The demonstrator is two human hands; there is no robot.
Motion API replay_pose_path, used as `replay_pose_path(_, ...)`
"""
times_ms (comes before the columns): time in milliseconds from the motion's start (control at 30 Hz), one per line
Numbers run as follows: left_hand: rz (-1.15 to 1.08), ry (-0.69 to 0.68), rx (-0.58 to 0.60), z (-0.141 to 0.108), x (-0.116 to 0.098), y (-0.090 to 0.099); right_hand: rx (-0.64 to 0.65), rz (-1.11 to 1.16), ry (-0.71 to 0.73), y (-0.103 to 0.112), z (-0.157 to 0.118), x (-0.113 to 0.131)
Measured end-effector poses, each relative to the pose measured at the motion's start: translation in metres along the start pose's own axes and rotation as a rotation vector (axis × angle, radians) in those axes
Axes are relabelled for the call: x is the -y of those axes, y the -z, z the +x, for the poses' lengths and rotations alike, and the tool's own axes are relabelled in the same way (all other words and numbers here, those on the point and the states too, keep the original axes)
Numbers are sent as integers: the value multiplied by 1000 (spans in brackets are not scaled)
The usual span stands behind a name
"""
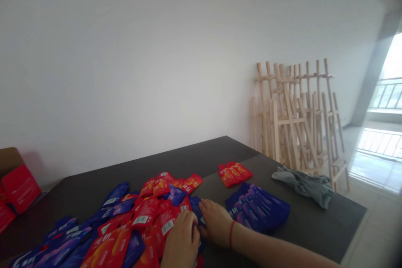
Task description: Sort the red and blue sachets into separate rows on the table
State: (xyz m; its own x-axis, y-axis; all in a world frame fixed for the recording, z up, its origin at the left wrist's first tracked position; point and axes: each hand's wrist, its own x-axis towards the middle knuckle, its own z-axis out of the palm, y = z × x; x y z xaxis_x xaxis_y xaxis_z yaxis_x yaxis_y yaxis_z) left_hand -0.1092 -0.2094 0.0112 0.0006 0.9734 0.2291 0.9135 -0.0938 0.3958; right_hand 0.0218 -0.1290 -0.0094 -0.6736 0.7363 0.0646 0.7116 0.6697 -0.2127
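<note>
My left hand (182,240) is closed at the right edge of a heap of red packets (147,213) and blue packets (116,205). Its fingertips point down and are hidden, so what they hold cannot be made out. Touching it, my right hand (216,222), with a red cord at the wrist, curls over a blue packet (195,204) and covers most of it. Just right of that hand, several blue packets (257,209) lie overlapped in a neat fan. Behind them is a smaller row of red packets (235,173).
The dark table (188,161) stands by a white wall. A grey cloth (304,184) lies near its right edge. Red boxes (20,188) and an open carton (11,159) are at the far left. Wooden easels (292,121) lean against the wall beyond the table.
</note>
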Motion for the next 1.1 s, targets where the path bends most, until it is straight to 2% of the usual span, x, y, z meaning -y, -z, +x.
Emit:
replay_pose_path(133,11,-14,33,0,4,-11,-2,-139,-39,5,-23,-2)
replay_pose_path(267,47,-74,85,0,6,-21,16,-141,-79,25,-40,-3)
replay_pose_path(367,-6,-79,76,1,4,-20,18,16,-109,47,-50,-8)
replay_pose_path(500,-155,-22,18,6,2,-11,48,376,-39,65,-60,-24)
replay_pose_path(600,-330,51,80,9,1,-4,97,640,-41,58,-65,-34)
replay_pose_path(700,-480,83,173,8,-4,0,120,863,-70,37,-70,-36)
replay_pose_path(800,-460,55,135,5,-9,3,117,986,-73,21,-76,-31)
replay_pose_path(933,-373,71,125,2,-9,3,3,870,-56,22,-88,-28)
replay_pose_path(1100,-228,107,135,2,-5,0,-86,668,117,34,-106,-33)
